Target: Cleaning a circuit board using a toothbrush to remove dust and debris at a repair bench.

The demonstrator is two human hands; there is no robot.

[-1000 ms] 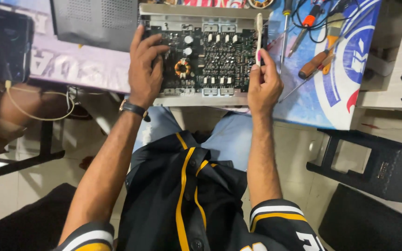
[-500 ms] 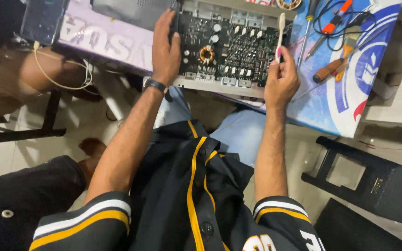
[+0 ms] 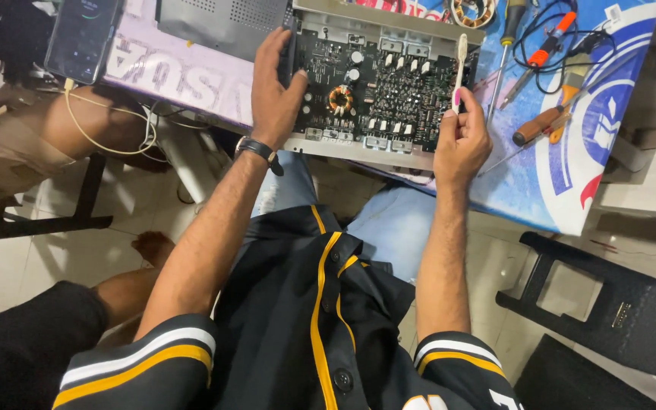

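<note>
Circuit board: dark green, densely populated, seated in an open metal chassis; lies on the table's near edge, directly ahead of the seated person.
Left hand: palm down, fingers spread and pressed over the board's left end and chassis edge, steadying it; a dark watch sits on the wrist.
Right hand: clenched around the lower handle of a toothbrush, at the board's right front corner, just beside the chassis.
Toothbrush: white with a pink grip, held upright; its head lies over the board's right edge. Whether the bristles touch cannot be told.
Copper coil: ring-shaped, mid-board, between the two hands.
Table: covered with a blue and white printed sheet.
Screwdriver, orange handle: on the sheet, right of the right hand, apart from it.
Phone: dark, far left, well apart from the left hand, with a pale cable hanging below.
Grey perforated cover: behind the left hand.
</note>
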